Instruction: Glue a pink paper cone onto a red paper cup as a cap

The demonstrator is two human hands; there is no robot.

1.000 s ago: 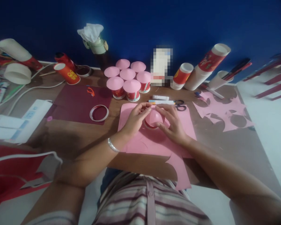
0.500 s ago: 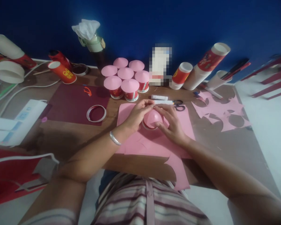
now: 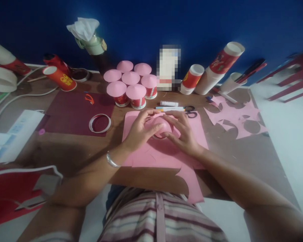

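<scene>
A pink paper cone (image 3: 164, 123) sits between my two hands above the pink paper sheets (image 3: 154, 157). Under its near edge shows a pale rim, probably a paper cup's; the rest is hidden. My left hand (image 3: 140, 131), with a silver bracelet at the wrist, curves round the cone's left side, thumb lying across its front. From the right, my right hand (image 3: 182, 131) holds the cone with curved fingers over the far side and thumb at the near edge. Beyond them stand several red paper cups topped with pink cones (image 3: 135, 91).
Behind my hands lie a glue stick (image 3: 169, 104), a pen (image 3: 170, 109) and scissors (image 3: 191, 112). A tape roll (image 3: 100, 123) and orange thread snips (image 3: 89, 98) are at left. Cut pink scraps (image 3: 232, 116) lie right, below stacked paper cups (image 3: 218, 69).
My left thumb has come down from the cone's tip onto its front, and the left fingers have spread round its side. The view has shifted slightly.
</scene>
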